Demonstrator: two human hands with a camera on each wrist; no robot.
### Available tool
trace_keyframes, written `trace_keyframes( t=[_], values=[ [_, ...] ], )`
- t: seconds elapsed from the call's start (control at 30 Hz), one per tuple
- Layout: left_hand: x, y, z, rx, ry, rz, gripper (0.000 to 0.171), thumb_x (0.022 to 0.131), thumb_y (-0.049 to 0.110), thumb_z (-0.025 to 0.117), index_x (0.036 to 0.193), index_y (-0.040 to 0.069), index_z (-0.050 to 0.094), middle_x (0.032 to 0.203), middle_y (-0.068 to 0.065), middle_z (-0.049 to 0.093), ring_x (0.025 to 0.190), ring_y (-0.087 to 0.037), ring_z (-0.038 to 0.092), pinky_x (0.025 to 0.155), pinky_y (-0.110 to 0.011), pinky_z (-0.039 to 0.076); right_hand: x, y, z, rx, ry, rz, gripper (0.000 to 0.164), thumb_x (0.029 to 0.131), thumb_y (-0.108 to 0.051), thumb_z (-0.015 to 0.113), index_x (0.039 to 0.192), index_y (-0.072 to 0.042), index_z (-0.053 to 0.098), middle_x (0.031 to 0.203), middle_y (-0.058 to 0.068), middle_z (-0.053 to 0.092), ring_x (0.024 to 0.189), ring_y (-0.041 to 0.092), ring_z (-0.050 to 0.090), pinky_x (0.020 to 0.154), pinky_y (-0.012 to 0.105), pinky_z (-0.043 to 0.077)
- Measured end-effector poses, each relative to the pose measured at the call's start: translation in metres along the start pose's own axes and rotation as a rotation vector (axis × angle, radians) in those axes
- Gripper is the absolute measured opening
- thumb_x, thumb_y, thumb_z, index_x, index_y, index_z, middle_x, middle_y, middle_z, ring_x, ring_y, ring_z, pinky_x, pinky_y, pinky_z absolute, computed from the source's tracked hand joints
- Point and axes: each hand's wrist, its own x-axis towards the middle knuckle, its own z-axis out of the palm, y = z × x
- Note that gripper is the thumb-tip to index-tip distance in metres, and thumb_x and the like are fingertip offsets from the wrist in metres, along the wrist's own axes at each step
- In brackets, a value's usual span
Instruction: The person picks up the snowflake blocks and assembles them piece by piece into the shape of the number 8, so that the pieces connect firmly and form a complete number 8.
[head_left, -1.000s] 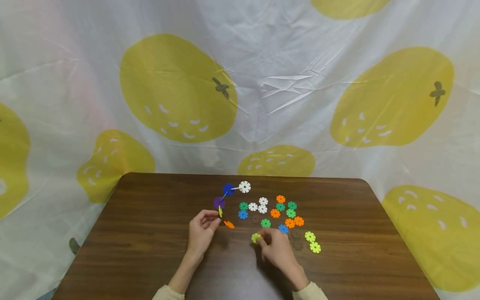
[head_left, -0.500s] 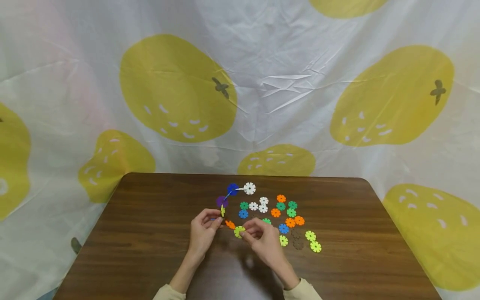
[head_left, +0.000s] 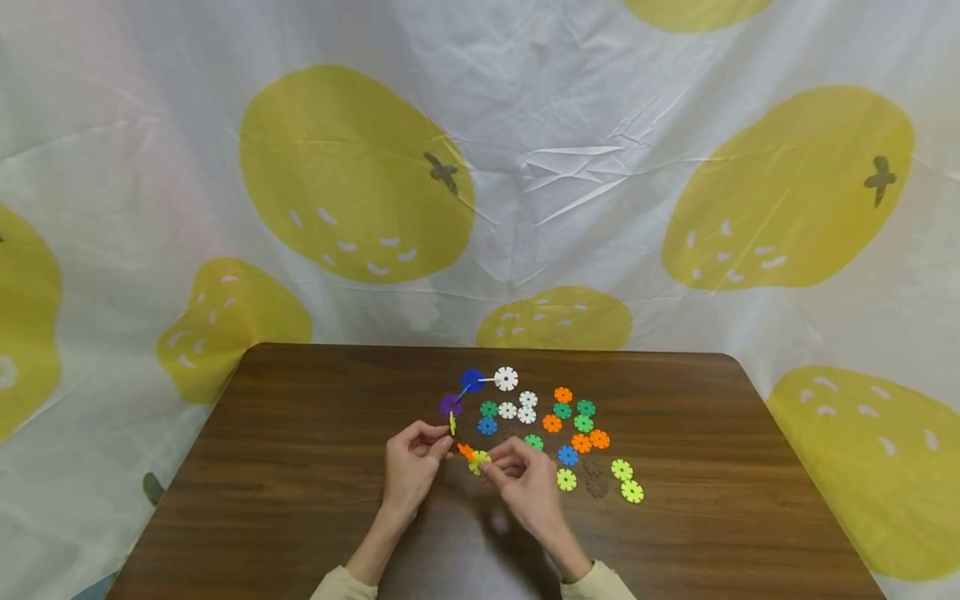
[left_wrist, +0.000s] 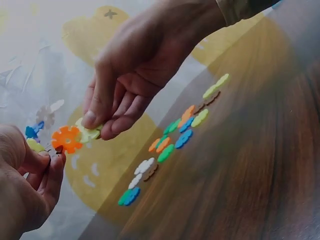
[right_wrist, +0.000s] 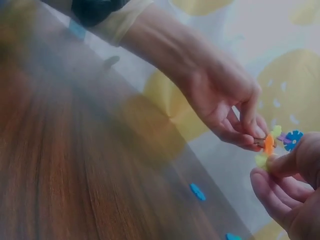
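Observation:
In the head view my left hand (head_left: 412, 471) pinches a linked chain of notched plastic discs by a brown disc (right_wrist: 258, 142), mostly covered by the fingers. From there the chain runs up through a yellow disc (head_left: 452, 424) seen edge-on, a purple disc (head_left: 450, 406) and a blue disc (head_left: 472, 381) to a white disc (head_left: 506, 379). An orange disc (left_wrist: 66, 140) sticks out at the near end. Thumb and fingers of my right hand (head_left: 527, 483) pinch another yellow disc (left_wrist: 88, 132), its edge right at the orange one.
Loose discs lie on the brown wooden table (head_left: 300, 467) right of the chain: white discs (head_left: 527, 413), green discs (head_left: 583, 423), orange discs (head_left: 581, 443), brown discs (head_left: 596, 486) and yellow discs (head_left: 632, 492). A fruit-patterned curtain (head_left: 570, 208) hangs behind the table's far edge.
My right hand has carried its yellow disc left and up to the orange disc. The left hand and the chain have shifted slightly right.

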Motion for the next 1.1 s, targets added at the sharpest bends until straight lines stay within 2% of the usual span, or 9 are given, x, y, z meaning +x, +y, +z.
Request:
trace_keyframes(
  t=[0.07,0.3,0.4,0.57,0.7,0.8,0.9,0.97,1.1],
  values=[
    [0.001,0.001,0.0,0.003,-0.005,0.003,0.01,0.084,-0.016,0.071,0.092,-0.016,0.067,0.098,-0.034,0.071,0.064,-0.008,0.068,0.064,-0.026,0.061,-0.001,0.001,0.001,0.049,-0.002,0.029,0.013,0.081,0.004,0.08,0.089,0.0,0.07,0.081,0.018,0.075,0.067,0.026,0.073,0.066,0.033,0.062],
    [0.001,0.001,-0.004,-0.002,-0.023,0.001,0.015,0.085,-0.014,0.07,0.1,-0.015,0.067,0.092,-0.031,0.07,0.067,-0.012,0.069,0.065,-0.025,0.061,-0.002,0.004,0.0,0.162,-0.037,0.065,0.012,0.083,0.007,0.076,0.093,0.004,0.07,0.087,0.023,0.074,0.071,0.027,0.074,0.068,0.034,0.063],
    [0.002,0.001,-0.005,-0.019,-0.023,-0.001,0.018,0.087,-0.012,0.071,0.104,-0.016,0.065,0.091,-0.029,0.069,0.069,-0.014,0.069,0.067,-0.026,0.061,-0.001,0.005,0.0,0.127,-0.038,0.078,0.01,0.083,0.004,0.077,0.092,0.0,0.074,0.087,0.019,0.075,0.072,0.026,0.072,0.069,0.031,0.062],
    [0.002,0.0,-0.007,-0.027,-0.034,-0.013,0.02,0.09,-0.007,0.07,0.106,-0.017,0.064,0.092,-0.026,0.069,0.072,-0.015,0.07,0.071,-0.029,0.062,-0.002,0.007,0.001,0.059,-0.029,0.078,0.01,0.082,-0.001,0.08,0.089,-0.006,0.077,0.084,0.012,0.076,0.069,0.019,0.067,0.066,0.02,0.054],
    [-0.005,-0.004,-0.009,-0.045,-0.052,-0.031,0.023,0.092,-0.003,0.069,0.109,-0.016,0.063,0.092,-0.019,0.069,0.076,-0.013,0.07,0.073,-0.028,0.062,-0.001,0.008,0.001,0.06,-0.026,0.081,0.01,0.082,-0.001,0.08,0.089,-0.007,0.077,0.085,0.011,0.076,0.071,0.015,0.066,0.067,0.019,0.054],
    [-0.012,-0.012,-0.01,-0.029,-0.112,-0.048,0.024,0.09,-0.005,0.07,0.11,-0.017,0.062,0.095,-0.015,0.069,0.079,-0.008,0.069,0.074,-0.023,0.06,0.0,0.007,0.001,0.055,-0.015,0.076,0.01,0.083,-0.001,0.079,0.089,-0.009,0.077,0.085,0.009,0.076,0.071,0.016,0.066,0.067,0.019,0.053],
    [-0.017,-0.019,-0.008,0.016,-0.193,-0.037,0.024,0.087,-0.007,0.071,0.107,-0.017,0.063,0.095,-0.017,0.07,0.08,-0.005,0.067,0.074,-0.018,0.058,0.001,0.005,0.001,0.061,-0.001,0.063,0.01,0.083,0.0,0.079,0.089,-0.009,0.077,0.085,0.01,0.076,0.071,0.02,0.067,0.065,0.019,0.053],
    [-0.018,-0.022,-0.007,0.05,-0.218,-0.021,0.021,0.087,-0.007,0.072,0.104,-0.016,0.064,0.093,-0.019,0.07,0.079,-0.004,0.067,0.073,-0.017,0.058,0.002,0.005,0.002,0.072,0.003,0.053,0.01,0.083,0.0,0.079,0.089,-0.008,0.078,0.084,0.011,0.076,0.07,0.021,0.067,0.064,0.019,0.053],
    [-0.016,-0.023,-0.008,0.059,-0.188,-0.002,0.017,0.087,-0.007,0.072,0.1,-0.014,0.065,0.088,-0.018,0.07,0.075,-0.004,0.067,0.07,-0.019,0.059,0.005,0.007,0.003,0.073,-0.026,0.044,0.009,0.084,-0.004,0.08,0.092,-0.009,0.079,0.087,0.012,0.077,0.071,0.018,0.067,0.065,0.019,0.053]
  ],
)
